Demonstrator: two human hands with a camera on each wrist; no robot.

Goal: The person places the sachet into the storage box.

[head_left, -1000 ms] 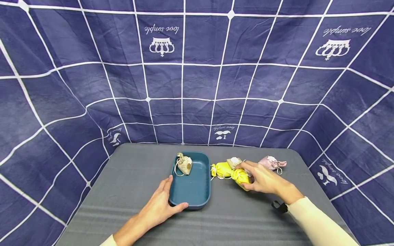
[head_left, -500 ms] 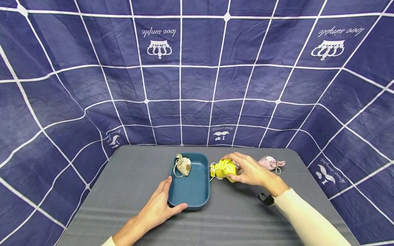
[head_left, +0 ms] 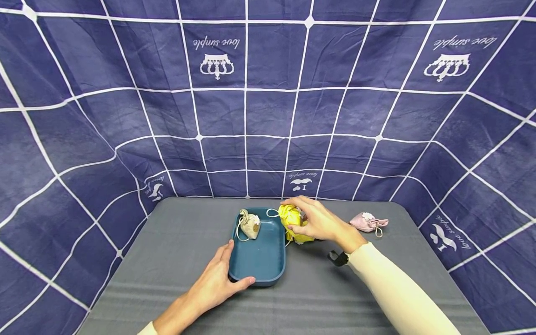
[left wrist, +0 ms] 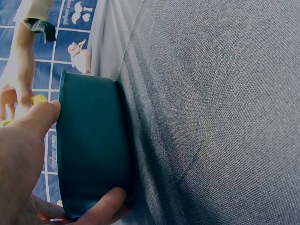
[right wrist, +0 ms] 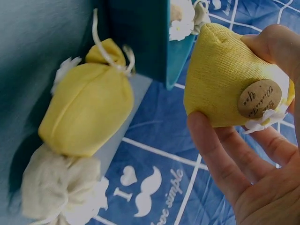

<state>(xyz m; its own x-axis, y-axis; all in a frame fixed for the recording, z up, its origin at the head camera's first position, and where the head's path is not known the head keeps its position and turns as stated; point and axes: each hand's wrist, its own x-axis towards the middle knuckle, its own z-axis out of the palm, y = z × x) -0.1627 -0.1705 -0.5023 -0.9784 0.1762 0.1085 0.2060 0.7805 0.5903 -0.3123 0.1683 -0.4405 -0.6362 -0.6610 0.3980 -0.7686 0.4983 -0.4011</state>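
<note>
My left hand [head_left: 214, 281] holds the blue-green tray [head_left: 257, 263] at its near left corner, thumb on the near rim and fingers along the left side. A yellow drawstring pouch [head_left: 288, 215] is pinched between thumb and fingers of my right hand [head_left: 321, 222], raised by the tray's right rim. Its round brown label and white flower show in the right wrist view. Below it on the table lies a second yellow pouch [right wrist: 86, 110], touching a beige pouch [right wrist: 51, 183]. Inside the tray, at the far left, sits another beige pouch [head_left: 250, 226].
A pink drawstring pouch [head_left: 363, 222] lies on the grey table [head_left: 184, 223] to the right, behind my right wrist. Blue cloth [head_left: 268, 111] with white lines hangs behind the table and at both sides.
My right hand has lifted one yellow pouch and carried it leftward to the tray's right rim, leaving the other yellow pouch on the table. My left hand stays at the tray.
</note>
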